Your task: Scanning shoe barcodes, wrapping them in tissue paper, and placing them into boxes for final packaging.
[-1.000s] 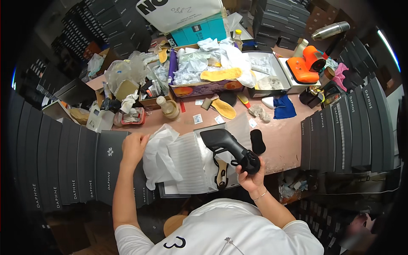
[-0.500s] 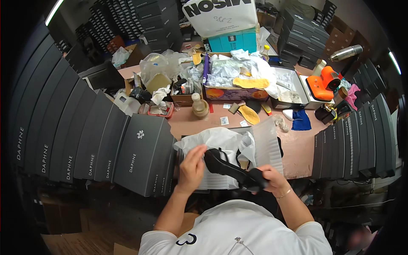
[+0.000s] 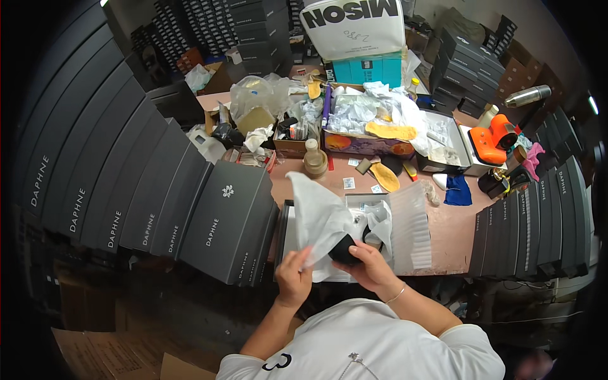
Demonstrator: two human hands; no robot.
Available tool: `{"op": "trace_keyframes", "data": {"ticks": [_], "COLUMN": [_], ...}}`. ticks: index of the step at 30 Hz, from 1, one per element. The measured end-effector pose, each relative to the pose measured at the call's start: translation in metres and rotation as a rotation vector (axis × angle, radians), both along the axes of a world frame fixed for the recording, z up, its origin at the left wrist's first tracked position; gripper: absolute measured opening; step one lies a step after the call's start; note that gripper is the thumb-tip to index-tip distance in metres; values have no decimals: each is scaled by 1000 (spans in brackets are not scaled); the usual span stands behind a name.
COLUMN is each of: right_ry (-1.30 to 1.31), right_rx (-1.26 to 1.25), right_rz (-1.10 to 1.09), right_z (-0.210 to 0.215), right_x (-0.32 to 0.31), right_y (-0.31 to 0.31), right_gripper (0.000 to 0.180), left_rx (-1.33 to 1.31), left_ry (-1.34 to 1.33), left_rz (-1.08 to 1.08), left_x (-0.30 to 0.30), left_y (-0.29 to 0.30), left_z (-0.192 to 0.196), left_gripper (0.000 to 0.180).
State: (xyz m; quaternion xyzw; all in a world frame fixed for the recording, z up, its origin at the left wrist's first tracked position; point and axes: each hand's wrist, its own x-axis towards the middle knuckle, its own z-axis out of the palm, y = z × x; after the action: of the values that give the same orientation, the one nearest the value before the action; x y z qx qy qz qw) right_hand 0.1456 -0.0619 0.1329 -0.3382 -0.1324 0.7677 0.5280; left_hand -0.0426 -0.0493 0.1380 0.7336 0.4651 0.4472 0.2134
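Note:
My right hand [image 3: 375,271] is closed on a black shoe [image 3: 344,251], and only one rounded end of the shoe shows. A white sheet of tissue paper [image 3: 323,209] stands up around the rest of the shoe and hides it. My left hand [image 3: 294,278] pinches the tissue's lower left edge. Beneath my hands an open shoe box [image 3: 286,231] lies on the table. Inside it, at the right, more white paper [image 3: 380,218] partly covers something dark that I cannot make out fully. A ribbed translucent packing sheet [image 3: 410,228] lies along the box's right side.
Dark grey shoe boxes line the left [image 3: 215,228] and right [image 3: 529,221]. Behind are a small bottle [image 3: 313,158], yellow insoles [image 3: 385,177], a carton of crumpled paper [image 3: 367,144], an orange device [image 3: 491,142] and a blue cloth [image 3: 458,191].
The black shoe, earlier bare and stretched between my hands, is now mostly behind the tissue paper. My left hand has taken the paper's edge. My right hand has moved left, and the view has shifted.

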Motion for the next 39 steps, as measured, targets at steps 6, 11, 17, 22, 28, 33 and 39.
{"op": "trace_keyframes", "data": {"ticks": [6,11,17,22,28,33,39], "right_ry": [-429,-970,-1241,-1648,-485,386,-160], "right_rx": [511,829,783,698,255,107,1], "right_rz": [-104,17,77,490,217,-122,-661], "right_z": [-108,-71,-42,35,-53,-16,-50], "right_x": [-28,-3,7,-7,50,50,116], "right_y": [31,31,23,15,-30,-41,-83], "right_gripper": [34,36,38,44,72,94,50], "left_rx": [109,195,-201,-1367,-821,-394,-832], "left_ry": [-157,-226,15,-1375,-1341,-418,-223], "left_rz": [-462,-629,-670,-63,177,-113,-772], "left_x": [40,52,17,32,15,67,87], "left_y": [-32,-43,-51,-14,36,-20,9], "left_z": [-16,-4,-12,-38,-54,-80,-85], "left_gripper": [33,46,50,61,46,56,67]}}
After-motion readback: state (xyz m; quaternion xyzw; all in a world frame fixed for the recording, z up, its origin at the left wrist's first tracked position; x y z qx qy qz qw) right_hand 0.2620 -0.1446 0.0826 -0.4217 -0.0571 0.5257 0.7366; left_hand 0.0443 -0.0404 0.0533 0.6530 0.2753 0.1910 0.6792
